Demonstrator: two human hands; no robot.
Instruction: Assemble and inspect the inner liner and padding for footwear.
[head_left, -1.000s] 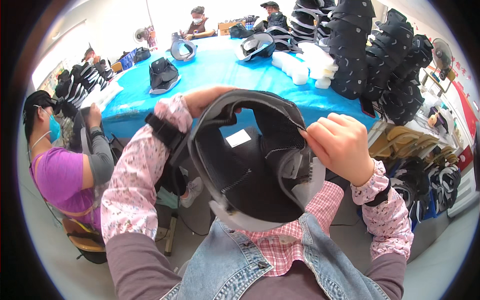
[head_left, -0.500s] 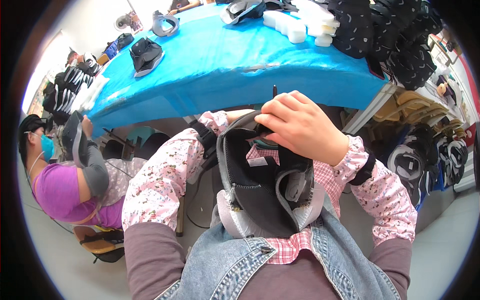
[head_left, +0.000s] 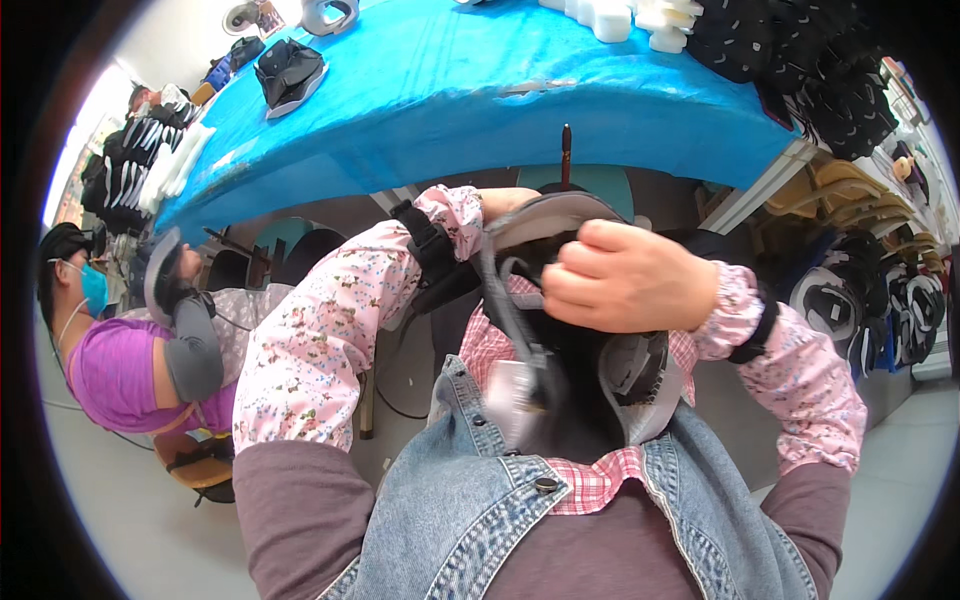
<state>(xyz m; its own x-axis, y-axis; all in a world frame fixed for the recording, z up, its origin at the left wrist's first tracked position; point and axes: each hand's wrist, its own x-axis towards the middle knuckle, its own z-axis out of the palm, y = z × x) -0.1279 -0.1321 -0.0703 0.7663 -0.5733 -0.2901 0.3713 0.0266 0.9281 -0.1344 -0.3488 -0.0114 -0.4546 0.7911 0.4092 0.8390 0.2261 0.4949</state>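
A black and grey padded helmet liner (head_left: 575, 385) is held up before my chest, its near part smeared by motion. My left hand (head_left: 508, 203) is at the liner's far left side, gripping it from behind; its fingers are hidden by the rim. My right hand (head_left: 630, 278) is closed over the opening, knuckles up, pinching the liner's inner edge; its fingertips do not show. Just past the far rim a thin dark rod (head_left: 566, 160) stands upright, and what its lower end meets is hidden.
Ahead is a blue-covered table (head_left: 420, 100) with a black liner (head_left: 290, 75), white foam pads (head_left: 610, 15) and a heap of black liners (head_left: 790, 40). At left a person (head_left: 120, 350) in purple works on a similar piece. More liners (head_left: 830, 300) hang at right, near stacked stools (head_left: 850, 195).
My right hand has come down from the far rim into the opening, its fingers curling tighter. The liner has tilted and shifted right, and the view has dipped.
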